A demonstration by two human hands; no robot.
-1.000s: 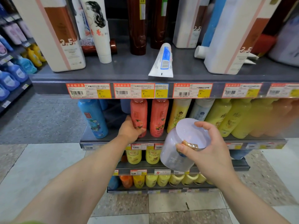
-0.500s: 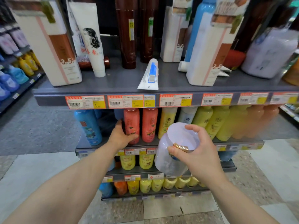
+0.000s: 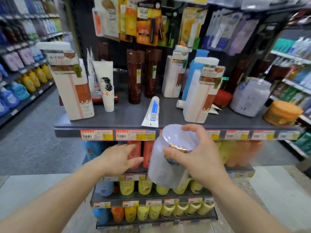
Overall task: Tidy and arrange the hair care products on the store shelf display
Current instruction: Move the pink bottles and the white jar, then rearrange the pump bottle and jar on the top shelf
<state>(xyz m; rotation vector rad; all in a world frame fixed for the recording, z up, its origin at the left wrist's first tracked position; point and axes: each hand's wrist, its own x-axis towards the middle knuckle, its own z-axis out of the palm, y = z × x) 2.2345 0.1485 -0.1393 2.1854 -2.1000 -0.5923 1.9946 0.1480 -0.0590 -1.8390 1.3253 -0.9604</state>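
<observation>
- You're holding a pale lilac, translucent jar (image 3: 168, 165) with a gold seal.
- The lying tube (image 3: 151, 112) is white with a blue stripe.
- Two bottles (image 3: 135, 78) are dark brown.
- The tub (image 3: 281, 113) at your right is orange.
- The shelf (image 3: 117, 118) is grey, with red-and-yellow price tags (image 3: 96, 135).

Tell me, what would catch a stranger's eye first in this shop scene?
Probably the big pale lilac jar held up front and centre, tipped over, with the right hand gripping its rim. Beside it the left hand reaches with straight fingers toward the red bottles on the second shelf. Above, a white and blue tube lies flat at the top shelf's edge.
</observation>
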